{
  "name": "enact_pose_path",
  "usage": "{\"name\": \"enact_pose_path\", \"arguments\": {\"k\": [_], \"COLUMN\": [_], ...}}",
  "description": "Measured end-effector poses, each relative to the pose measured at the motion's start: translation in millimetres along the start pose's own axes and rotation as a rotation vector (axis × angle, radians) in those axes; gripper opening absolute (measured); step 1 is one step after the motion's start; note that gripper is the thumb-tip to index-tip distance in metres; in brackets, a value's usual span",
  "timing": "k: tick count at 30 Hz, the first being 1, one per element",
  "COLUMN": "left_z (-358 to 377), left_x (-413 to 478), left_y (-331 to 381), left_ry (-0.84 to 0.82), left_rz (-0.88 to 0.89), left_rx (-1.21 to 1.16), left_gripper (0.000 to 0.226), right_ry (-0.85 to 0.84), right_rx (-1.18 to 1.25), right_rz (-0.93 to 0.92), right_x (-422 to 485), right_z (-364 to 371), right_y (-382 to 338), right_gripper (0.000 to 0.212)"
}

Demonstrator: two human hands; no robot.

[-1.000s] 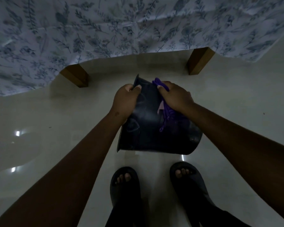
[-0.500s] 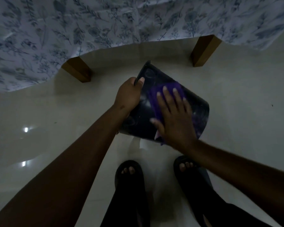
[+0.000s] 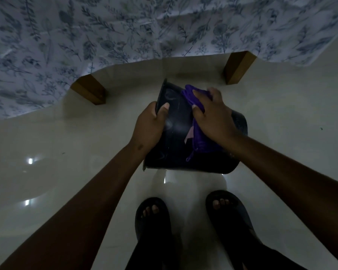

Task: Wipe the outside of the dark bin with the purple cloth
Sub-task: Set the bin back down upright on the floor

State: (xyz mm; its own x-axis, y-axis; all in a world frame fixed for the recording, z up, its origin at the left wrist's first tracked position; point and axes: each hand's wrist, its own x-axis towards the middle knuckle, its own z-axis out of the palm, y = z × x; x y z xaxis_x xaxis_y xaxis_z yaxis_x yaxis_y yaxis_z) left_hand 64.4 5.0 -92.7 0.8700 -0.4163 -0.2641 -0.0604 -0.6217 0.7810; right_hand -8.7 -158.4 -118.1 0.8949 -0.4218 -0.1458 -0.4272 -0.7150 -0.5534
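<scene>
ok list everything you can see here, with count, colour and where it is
bin: 1, dark, held tipped above the floor at centre, rim to the left
cloth: 1, purple with a pale tag, pressed on the bin's outer wall under the right hand
patterned fabric: 1, white with blue-grey leaf print, hanging across the top
wooden legs: 2, brown, below the fabric's edge, one left and one right
floor: 1, pale glossy, all around, with light reflections at left
sandals: 2, dark, on the feet at bottom centre
left hand: 1, gripping the bin's rim
right hand: 1, flat on the cloth against the bin
</scene>
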Motion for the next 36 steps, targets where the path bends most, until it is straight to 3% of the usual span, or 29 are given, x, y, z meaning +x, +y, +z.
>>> {"name": "enact_pose_path", "arguments": {"k": [4,8,15,21,24,28,31,36], "left_z": [-5.4,-21.1,-28.6,-15.5,-10.9,-6.8,-3.8,3.6], "left_x": [-8.1,-25.9,-61.3,-81.0,-89.5,-96.0,-99.9,-103.7], "left_y": [8.4,26.2,24.4,-4.1,-12.2,-15.6,-16.3,-25.1], "left_ry": [-0.012,-0.054,-0.083,-0.232,-0.29,-0.355,-0.431,-0.549], "left_rz": [0.114,0.256,0.589,0.704,0.75,0.773,0.649,0.488], "left_rx": [0.051,0.177,0.535,0.656,0.727,0.729,0.698,0.654], "left_gripper": [0.02,0.017,0.03,0.008,0.009,0.011,0.021,0.03], "right_ry": [-0.049,-0.003,0.166,0.323,0.414,0.448,0.385,0.118], "right_rx": [0.208,0.229,0.671,1.059,1.147,1.05,0.851,0.425], "right_rz": [0.079,0.108,0.358,0.46,0.443,0.322,0.214,-0.062], "right_x": [7.8,11.6,-31.3,-43.7,-48.6,-52.9,-52.0,-63.1], "right_z": [-18.1,-31.7,-20.4,-45.2,-66.1,-85.8,-85.5,-52.9], "right_y": [1.2,11.1,17.6,18.5,15.7,2.5,-11.0,-14.6], "right_gripper": [0.046,0.015,0.017,0.016,0.022,0.023,0.025,0.034]}}
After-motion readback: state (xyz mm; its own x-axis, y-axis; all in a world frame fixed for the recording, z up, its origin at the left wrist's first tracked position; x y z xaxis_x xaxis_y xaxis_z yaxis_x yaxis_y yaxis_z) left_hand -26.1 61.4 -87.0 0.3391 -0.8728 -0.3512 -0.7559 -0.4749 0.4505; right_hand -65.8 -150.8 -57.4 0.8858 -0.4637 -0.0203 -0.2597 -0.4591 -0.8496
